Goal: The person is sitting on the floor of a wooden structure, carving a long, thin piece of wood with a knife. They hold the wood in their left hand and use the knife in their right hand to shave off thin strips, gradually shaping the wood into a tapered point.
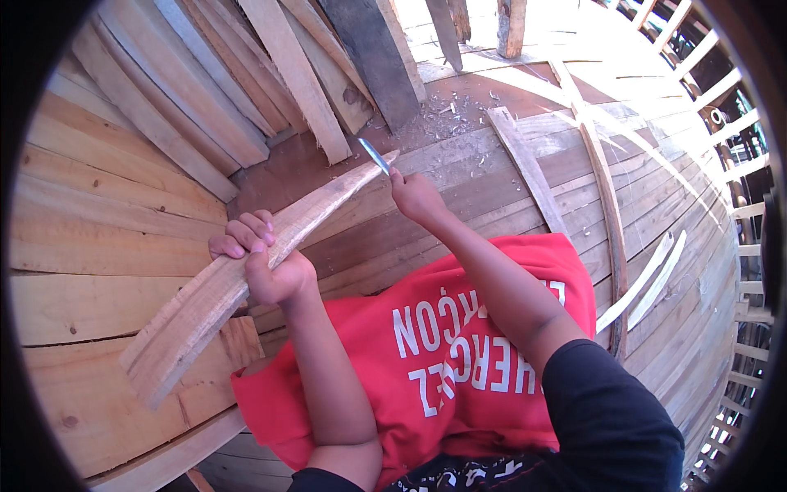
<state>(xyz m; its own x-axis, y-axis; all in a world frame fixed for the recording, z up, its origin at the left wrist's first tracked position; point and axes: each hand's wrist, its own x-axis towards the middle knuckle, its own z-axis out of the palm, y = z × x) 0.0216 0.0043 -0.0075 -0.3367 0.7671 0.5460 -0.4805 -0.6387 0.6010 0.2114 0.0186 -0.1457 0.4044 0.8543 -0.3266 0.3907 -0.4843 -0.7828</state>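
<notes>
A long, tapering wooden plank (pixel 307 205) slants across in front of me, wide at the lower left and narrow at its upper right tip. My left hand (pixel 262 254) is wrapped round its middle, thumb on the near side and fingers over the far edge. In my closed right hand (pixel 416 197) is a knife (pixel 374 155); its metal blade points up and left across the plank's narrow end. The fist hides the handle, and whether the edge touches the wood I cannot tell. A red cloth (pixel 361 344) with white lettering covers my lap.
Wood shavings (pixel 467 119) litter the plank floor (pixel 656 328) ahead. Several boards (pixel 188 90) lean at the upper left beside a wall of planks (pixel 106 238). Long strips (pixel 602 180) and two pale curved offcuts (pixel 656 271) lie to the right, near a slatted railing (pixel 746 213).
</notes>
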